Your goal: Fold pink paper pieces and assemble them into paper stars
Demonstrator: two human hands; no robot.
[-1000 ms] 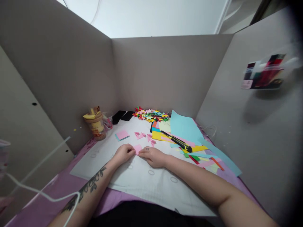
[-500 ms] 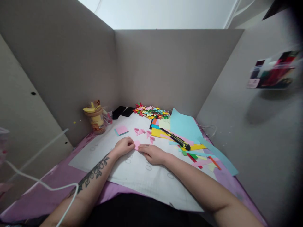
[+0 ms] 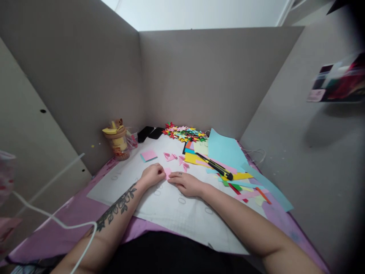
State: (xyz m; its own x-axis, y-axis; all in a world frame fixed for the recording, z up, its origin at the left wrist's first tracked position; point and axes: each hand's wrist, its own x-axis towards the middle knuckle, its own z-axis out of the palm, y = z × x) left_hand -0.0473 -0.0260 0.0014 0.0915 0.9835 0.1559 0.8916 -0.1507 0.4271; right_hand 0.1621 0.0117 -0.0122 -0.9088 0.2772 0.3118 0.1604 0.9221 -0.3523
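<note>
- Head view: a small pink paper (image 3: 168, 173) lies on the white sheet (image 3: 171, 220), directly between the two hands and close to their fingertips.
- The left hand (image 3: 154, 174) is at the paper's left side, fingers curled in and tips touching its edge; whether they pinch it or only press it, I cannot tell.
- The right hand (image 3: 186, 184) is at the paper's right side, fingers stretched toward the left hand, tips touching the paper's edge; a grip under them cannot be made out.
- The two hands stand slightly apart, with the pink of the paper showing in the gap.
- Just beyond the paper, away from the person, lie folded pink pieces (image 3: 170, 156).
- Beyond the left hand sits a stack of paper squares (image 3: 148, 155), pink on top.
- Beyond the right hand, a cutter (image 3: 215, 166) lies across coloured paper strips (image 3: 242, 176).
</note>
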